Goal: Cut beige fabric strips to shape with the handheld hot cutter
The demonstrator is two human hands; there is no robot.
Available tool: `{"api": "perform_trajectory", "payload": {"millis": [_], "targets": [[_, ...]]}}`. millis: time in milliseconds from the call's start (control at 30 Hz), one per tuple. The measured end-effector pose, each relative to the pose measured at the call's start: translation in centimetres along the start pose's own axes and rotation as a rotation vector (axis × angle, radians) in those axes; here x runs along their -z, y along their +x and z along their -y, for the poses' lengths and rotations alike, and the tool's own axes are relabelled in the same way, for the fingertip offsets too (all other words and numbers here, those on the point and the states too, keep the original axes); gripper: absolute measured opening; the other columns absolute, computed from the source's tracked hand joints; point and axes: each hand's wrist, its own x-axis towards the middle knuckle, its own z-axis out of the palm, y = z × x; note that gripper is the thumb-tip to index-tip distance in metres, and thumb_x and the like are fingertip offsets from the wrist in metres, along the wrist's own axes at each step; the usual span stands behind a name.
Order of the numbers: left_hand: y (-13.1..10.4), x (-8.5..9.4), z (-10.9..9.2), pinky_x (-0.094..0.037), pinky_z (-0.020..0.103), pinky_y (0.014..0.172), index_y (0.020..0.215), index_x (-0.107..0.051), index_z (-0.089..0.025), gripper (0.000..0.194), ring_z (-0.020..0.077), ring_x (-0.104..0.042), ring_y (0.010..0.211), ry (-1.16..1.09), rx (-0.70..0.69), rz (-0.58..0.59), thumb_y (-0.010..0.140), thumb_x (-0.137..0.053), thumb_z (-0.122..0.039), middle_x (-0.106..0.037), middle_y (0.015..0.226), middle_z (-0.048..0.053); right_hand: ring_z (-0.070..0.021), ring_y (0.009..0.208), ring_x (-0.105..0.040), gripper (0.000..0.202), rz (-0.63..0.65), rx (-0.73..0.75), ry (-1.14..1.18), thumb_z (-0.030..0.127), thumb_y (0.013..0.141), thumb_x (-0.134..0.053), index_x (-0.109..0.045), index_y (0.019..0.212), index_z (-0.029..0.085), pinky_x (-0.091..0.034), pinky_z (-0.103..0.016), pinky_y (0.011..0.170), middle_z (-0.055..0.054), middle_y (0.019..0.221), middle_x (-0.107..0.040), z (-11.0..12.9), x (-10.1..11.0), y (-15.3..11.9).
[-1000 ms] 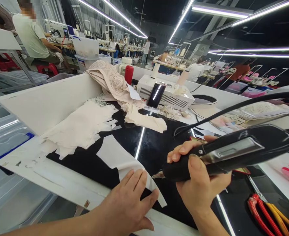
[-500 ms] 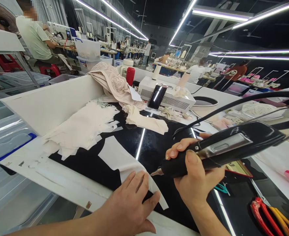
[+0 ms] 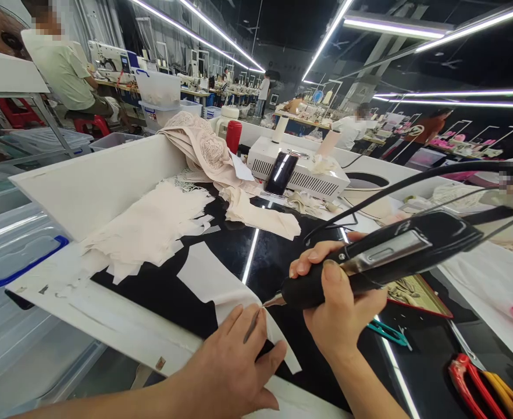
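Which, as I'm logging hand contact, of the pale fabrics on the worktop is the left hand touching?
The single white piece nearest the wearer, partly under the left hand; the layered pile and cream bundle lie farther back, untouched.

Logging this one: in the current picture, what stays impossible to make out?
1. Head view: the part of the white cloth under the left-hand grip, which covers it.
2. Head view: whether the tip of the black tool touches the cloth; too small to tell.
3. Head view: part of the tray, hidden by the black tool.
4. Head view: the ends of the red handles, cut off by the bottom edge.
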Motion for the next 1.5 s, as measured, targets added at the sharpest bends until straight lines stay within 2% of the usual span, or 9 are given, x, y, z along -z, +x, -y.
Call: {"api": "perform_trajectory", "payload": {"millis": [267,433,533,633,700,767,1000,1133,1500], "targets": [[0.0,-0.2,0.1,-0.06,0.048,0.104,0.137,-0.06,-0.021,0.084,0.0365,-0.071,0.126,-0.012,0.015,-0.057,0.077,-0.085,-0.074,-0.072,0.131,0.023,-0.0136,0.057,-0.062,0.04,-0.042,0.008,0.058,0.026,0.083,-0.083,-0.059,0.115,0.026,-0.056,-0.03,0.053,0.006,0.078,-0.067,1.4,0.4,1.0],[0.3,1.0,0.6,-0.062,0.044,0.104,0.137,-0.062,-0.02,0.076,0.0338,-0.072,0.124,-0.054,0.023,-0.037,0.082,-0.085,-0.067,-0.073,0.131,0.019,-0.0148,0.055,-0.063,0.04,-0.038,0.021,0.036,0.027,0.082,-0.085,-0.061,0.114,0.027,-0.056,-0.031,0.051,0.005,0.077,-0.068,2.1,1.3,0.7],[0.7,2.6,1.5,-0.06,0.04,0.109,0.135,-0.063,-0.015,0.052,0.0289,-0.071,0.125,-0.079,0.002,0.007,0.1,-0.075,-0.05,-0.073,0.132,0.015,-0.0156,0.056,-0.063,0.04,-0.042,0.022,0.019,0.028,0.083,-0.085,-0.063,0.116,0.027,-0.057,-0.032,0.052,0.005,0.077,-0.069,2.3,1.9,0.5],[0.9,4.1,3.2,-0.058,0.037,0.112,0.129,-0.064,-0.01,0.023,0.0248,-0.07,0.126,-0.087,-0.038,0.031,0.11,-0.054,-0.02,-0.073,0.132,0.013,-0.0162,0.057,-0.063,0.041,-0.039,0.023,0.02,0.029,0.083,-0.086,-0.063,0.117,0.027,-0.057,-0.032,0.051,0.004,0.078,-0.069,2.5,2.5,0.3],[0.9,4.8,4.5,-0.058,0.037,0.112,0.126,-0.064,-0.009,0.03,0.0241,-0.07,0.126,-0.097,-0.072,0.053,0.105,-0.044,-0.002,-0.073,0.131,0.012,-0.0166,0.058,-0.064,0.041,-0.022,0.012,0.022,0.03,0.085,-0.086,-0.063,0.118,0.026,-0.057,-0.032,0.051,0.004,0.079,-0.069,2.6,2.8,0.1],[0.7,5.2,5.8,-0.06,0.038,0.11,0.125,-0.064,-0.01,0.039,0.0245,-0.069,0.126,-0.108,-0.105,0.098,0.097,-0.041,0.006,-0.073,0.132,0.011,-0.0167,0.06,-0.065,0.04,-0.002,-0.004,0.022,0.03,0.087,-0.085,-0.063,0.119,0.026,-0.058,-0.032,0.052,0.003,0.08,-0.069,2.7,3.2,-0.1],[-0.2,5.0,7.7,-0.059,0.039,0.111,0.132,-0.059,-0.011,0.046,0.0255,-0.067,0.127,-0.125,-0.115,0.219,0.092,-0.048,0.009,-0.069,0.138,0.011,-0.0162,0.06,-0.066,0.039,0.044,-0.008,0.044,0.031,0.089,-0.084,-0.062,0.121,0.027,-0.057,-0.032,0.054,0.003,0.082,-0.07,3.1,3.5,-0.7],[-0.4,4.5,7.5,-0.058,0.039,0.112,0.133,-0.058,-0.013,0.051,0.0254,-0.065,0.127,-0.131,-0.079,0.25,0.089,-0.051,0.01,-0.068,0.137,0.009,-0.016,0.06,-0.066,0.039,0.049,-0.014,0.045,0.031,0.089,-0.084,-0.061,0.121,0.026,-0.056,-0.032,0.053,0.003,0.083,-0.069,3.3,3.4,-0.9],[0.5,5.5,6.4,-0.059,0.034,0.088,0.117,-0.059,-0.018,0.046,0.0229,-0.067,0.106,-0.08,-0.031,0.283,0.082,-0.052,0.013,-0.07,0.116,0.005,-0.0155,0.061,-0.065,0.04,0.006,-0.007,0.05,0.03,0.089,-0.084,-0.061,0.121,0.027,-0.058,-0.032,0.054,0.004,0.082,-0.069,2.8,2.7,-0.3]]}}
